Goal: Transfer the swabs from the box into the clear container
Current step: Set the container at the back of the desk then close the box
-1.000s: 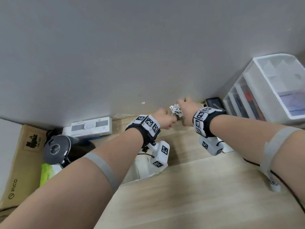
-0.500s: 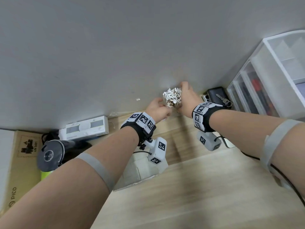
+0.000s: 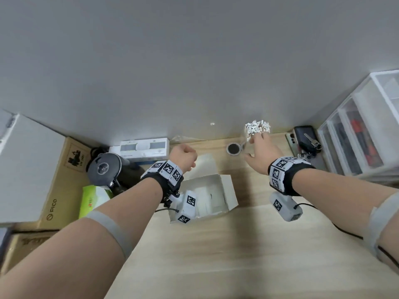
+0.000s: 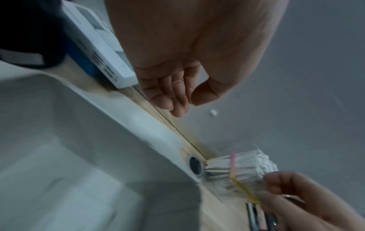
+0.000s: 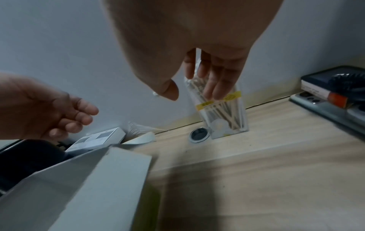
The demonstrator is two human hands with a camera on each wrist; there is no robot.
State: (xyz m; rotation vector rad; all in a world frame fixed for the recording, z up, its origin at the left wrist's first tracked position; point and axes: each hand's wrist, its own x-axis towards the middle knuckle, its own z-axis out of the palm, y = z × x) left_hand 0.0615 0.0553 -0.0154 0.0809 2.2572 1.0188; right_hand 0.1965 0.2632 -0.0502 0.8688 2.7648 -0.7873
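Note:
The clear container point(image 3: 257, 129), packed with upright white-tipped swabs, stands on the wooden desk against the grey wall; a yellow label band crosses it point(image 5: 227, 100). My right hand point(image 3: 254, 145) rests straight fingers point(image 5: 215, 84) on its side, thumb held apart. My left hand point(image 3: 185, 155) hovers above the far edge of the open white box point(image 3: 228, 190), fingers loosely curled point(image 4: 171, 96), holding nothing. The left wrist view shows the swab container point(image 4: 233, 170) beyond the box wall point(image 4: 79, 140), with the right hand's fingers beside it.
A small round metal-rimmed disc point(image 3: 233, 148) lies just left of the container. Right of it are a phone with keys point(image 3: 304, 139) and a clear drawer unit point(image 3: 367, 137). At the left stand a white device point(image 3: 142, 147), a black appliance point(image 3: 105, 169) and cardboard boxes point(image 3: 62, 180).
Both hands were together around the swab bundle near the wall. Now the left hand has let go and drawn back left over the box; the right hand stays at the container.

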